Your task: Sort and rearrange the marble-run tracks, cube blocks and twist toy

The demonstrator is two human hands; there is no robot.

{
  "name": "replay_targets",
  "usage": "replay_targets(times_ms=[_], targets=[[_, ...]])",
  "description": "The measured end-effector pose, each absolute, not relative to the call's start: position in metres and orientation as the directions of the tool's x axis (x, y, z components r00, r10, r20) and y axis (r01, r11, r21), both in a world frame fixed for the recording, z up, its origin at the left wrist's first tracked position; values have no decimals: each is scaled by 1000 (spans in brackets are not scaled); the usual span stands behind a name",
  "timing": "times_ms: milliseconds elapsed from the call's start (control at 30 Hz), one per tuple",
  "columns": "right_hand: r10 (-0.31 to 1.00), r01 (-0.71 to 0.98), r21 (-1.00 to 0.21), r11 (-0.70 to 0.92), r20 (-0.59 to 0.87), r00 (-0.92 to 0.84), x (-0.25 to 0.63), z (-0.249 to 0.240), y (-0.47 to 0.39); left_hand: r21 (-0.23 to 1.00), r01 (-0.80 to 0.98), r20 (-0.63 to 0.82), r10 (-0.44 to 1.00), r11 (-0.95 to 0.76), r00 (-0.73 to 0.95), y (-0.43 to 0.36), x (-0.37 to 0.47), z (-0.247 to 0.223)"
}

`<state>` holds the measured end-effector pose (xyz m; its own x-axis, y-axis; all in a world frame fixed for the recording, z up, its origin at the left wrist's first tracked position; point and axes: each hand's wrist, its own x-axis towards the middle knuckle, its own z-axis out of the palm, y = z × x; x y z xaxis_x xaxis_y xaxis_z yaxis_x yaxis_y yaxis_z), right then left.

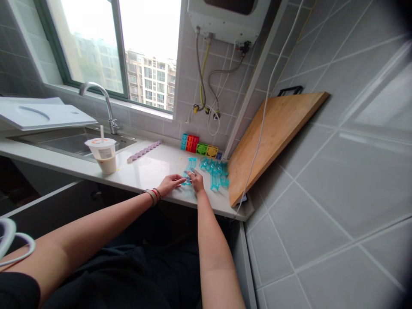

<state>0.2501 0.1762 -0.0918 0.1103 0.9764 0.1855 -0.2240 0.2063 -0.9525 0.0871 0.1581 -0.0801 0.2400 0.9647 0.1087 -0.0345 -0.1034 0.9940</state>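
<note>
My left hand (171,184) reaches in over the worktop, its fingers closed in a pinch at the edge of a translucent teal plastic piece (191,164). Facing it, my right hand (197,181) has its fingers curled around the same piece from the other side. That piece is long and slightly curved, like a toy track section; its near end is partly hidden by my fingers. Right beside my right hand lies a cluster of similar teal plastic pieces (215,175), some with flared ends.
Coloured plastic blocks (192,143) line the wall. Left of my hands are a lilac zigzag strip (144,152), a lidded drink cup with straw (102,155) and a sink (69,143) with tap (104,96). A wooden board (273,141) leans at right, a white cable (262,124) hanging before it.
</note>
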Motion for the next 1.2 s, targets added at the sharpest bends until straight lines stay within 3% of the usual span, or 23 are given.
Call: replay_targets(times_ms=[300,800,1200], targets=[[966,-305,-930,206,144,214,254,-91,179,994,-24,106,969,-103,223,161,88,-84],[982,-282,-941,186,175,65,250,-92,176,994,-38,104,972,-99,209,160,87,-84],[935,-365,-898,246,121,332,248,-97,182,994,-54,107,976,-98,189,163,87,-87]])
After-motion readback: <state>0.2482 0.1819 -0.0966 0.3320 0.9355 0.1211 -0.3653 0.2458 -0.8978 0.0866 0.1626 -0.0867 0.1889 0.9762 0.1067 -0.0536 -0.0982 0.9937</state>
